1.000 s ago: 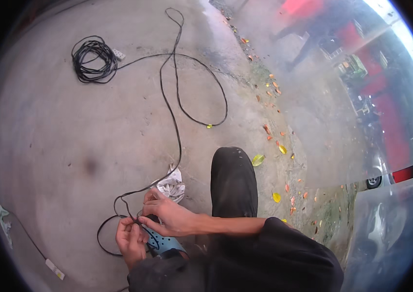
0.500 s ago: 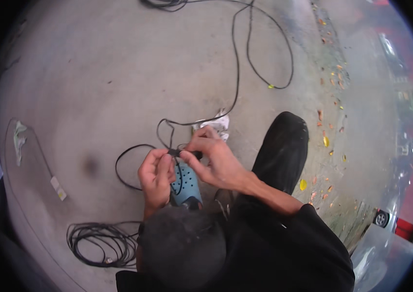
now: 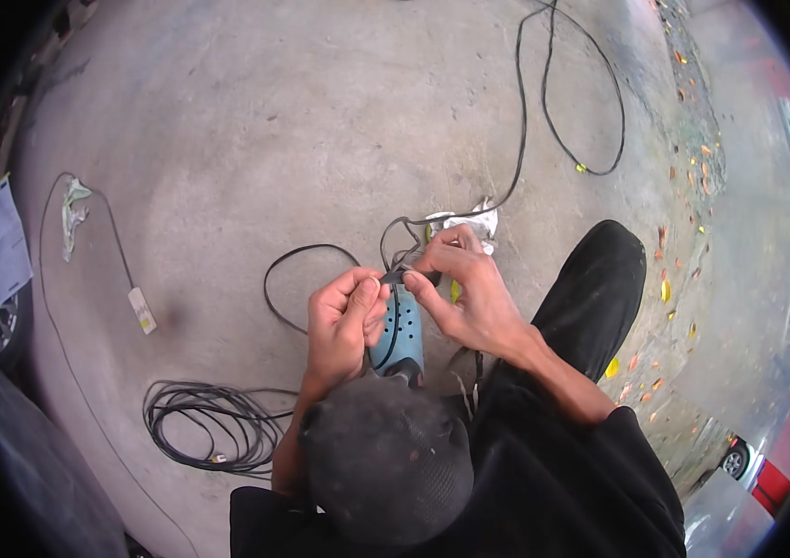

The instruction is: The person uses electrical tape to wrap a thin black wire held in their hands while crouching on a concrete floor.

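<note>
My left hand (image 3: pixel 344 316) is closed, thumb against fingers, pinching one end of a small dark strip-like piece (image 3: pixel 392 277). The thumb and fingers of my right hand (image 3: pixel 469 288) pinch its other end. Whether the piece is tape or part of the cord I cannot tell. A thin black cord (image 3: pixel 395 223) loops up just beyond my fingertips. Below the hands shows a light blue clog with round holes (image 3: pixel 397 339), a dark cord lying across it. Crumpled white paper or cloth (image 3: pixel 478 223) lies beyond my right hand.
At left lie a coiled black cable (image 3: pixel 176 456) and a white power strip (image 3: pixel 141 310) on a thin cord. More cord (image 3: pixel 620 112) loops across the concrete floor (image 3: pixel 274 139) at the upper right. Fallen leaves (image 3: pixel 665 290) line the right side. A dark cap (image 3: pixel 385 456) covers the lower middle.
The view has shifted, so the floor things appear further right, those at left also a little differently placed. Both hands still pinch the dark piece, close together.
</note>
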`<action>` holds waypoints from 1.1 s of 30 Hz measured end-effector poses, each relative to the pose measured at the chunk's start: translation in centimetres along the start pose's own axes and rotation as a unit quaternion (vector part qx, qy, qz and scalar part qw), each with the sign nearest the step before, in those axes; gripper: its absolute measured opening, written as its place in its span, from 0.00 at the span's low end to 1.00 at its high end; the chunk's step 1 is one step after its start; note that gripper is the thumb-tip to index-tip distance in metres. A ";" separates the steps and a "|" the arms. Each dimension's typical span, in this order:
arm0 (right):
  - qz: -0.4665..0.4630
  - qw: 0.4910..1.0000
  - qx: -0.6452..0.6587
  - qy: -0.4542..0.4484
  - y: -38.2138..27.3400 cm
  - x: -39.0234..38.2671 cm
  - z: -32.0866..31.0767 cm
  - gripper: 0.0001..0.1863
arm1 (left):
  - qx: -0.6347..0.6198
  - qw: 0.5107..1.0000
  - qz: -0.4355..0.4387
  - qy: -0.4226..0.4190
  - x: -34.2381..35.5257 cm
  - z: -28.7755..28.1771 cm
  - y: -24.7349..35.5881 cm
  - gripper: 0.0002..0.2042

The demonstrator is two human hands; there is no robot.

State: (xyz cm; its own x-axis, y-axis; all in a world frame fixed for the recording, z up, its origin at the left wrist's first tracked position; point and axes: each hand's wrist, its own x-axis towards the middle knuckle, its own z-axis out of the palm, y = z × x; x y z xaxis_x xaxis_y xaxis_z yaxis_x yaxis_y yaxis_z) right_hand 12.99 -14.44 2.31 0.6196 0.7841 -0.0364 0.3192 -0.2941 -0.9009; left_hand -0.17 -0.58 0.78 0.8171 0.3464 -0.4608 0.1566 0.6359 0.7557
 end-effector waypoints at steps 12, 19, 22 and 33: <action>-0.055 0.996 0.018 0.061 1.8 0.4 1.1 0.08 | -0.054 0.987 -0.114 -0.103 0.2 -0.5 0.3 0.12; -0.042 0.986 0.072 0.142 2.4 0.0 2.4 0.10 | -0.052 0.983 -0.141 -0.108 0.2 0.0 0.6 0.10; -0.045 0.988 0.034 0.143 3.4 -0.5 2.1 0.09 | -0.034 0.983 -0.152 -0.098 0.9 0.0 -0.6 0.11; -0.021 0.962 0.271 0.034 3.2 0.2 3.0 0.13 | -0.087 0.975 -0.136 -0.155 1.3 -1.2 -2.1 0.21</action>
State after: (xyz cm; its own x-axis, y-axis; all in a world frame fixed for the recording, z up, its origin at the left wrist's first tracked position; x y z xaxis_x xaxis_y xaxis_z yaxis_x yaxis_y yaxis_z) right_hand 12.01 -13.57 -1.85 0.6655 0.7462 0.0174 -0.0646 0.0807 -0.9946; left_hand -0.14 -0.69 -1.96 0.8911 -0.0590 -0.4500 0.3163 0.7918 0.5226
